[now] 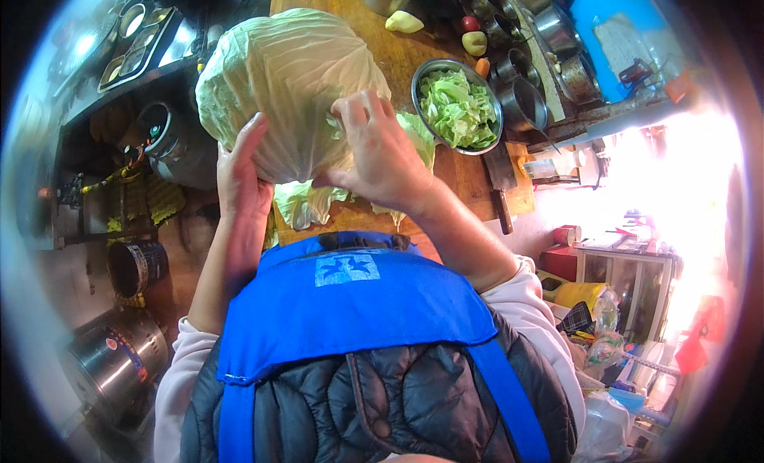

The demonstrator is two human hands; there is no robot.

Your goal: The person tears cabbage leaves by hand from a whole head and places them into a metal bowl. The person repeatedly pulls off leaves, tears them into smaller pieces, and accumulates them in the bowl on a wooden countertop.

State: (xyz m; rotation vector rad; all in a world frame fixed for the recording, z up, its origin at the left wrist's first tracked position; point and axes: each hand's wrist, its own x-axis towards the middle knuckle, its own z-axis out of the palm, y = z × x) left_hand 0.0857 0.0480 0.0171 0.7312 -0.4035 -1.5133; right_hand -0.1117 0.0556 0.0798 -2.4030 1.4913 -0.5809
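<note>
A large pale green cabbage (pixel 286 81) is held up over the wooden cutting board. My left hand (pixel 241 173) is closed around its lower left side, thumb lying against the outer leaves. On the right side, my right hand (pixel 380 149) presses curled fingers into the cabbage where a leaf's surface looks torn; the fingertips are partly hidden. Loose cabbage leaves (pixel 306 206) lie on the board under the head, and another leaf (pixel 419 137) shows beside my right hand. A metal bowl (pixel 475 152) of torn green leaves (pixel 458 109) stands to the right.
A cleaver (pixel 500 173) lies on the wooden board (pixel 461 180) below the bowl, handle toward me. Peeled potatoes (pixel 404 22) and a carrot (pixel 482 67) lie farther back. Metal pots (pixel 521 105) line the right; a stove-side pot (pixel 187 149) stands left.
</note>
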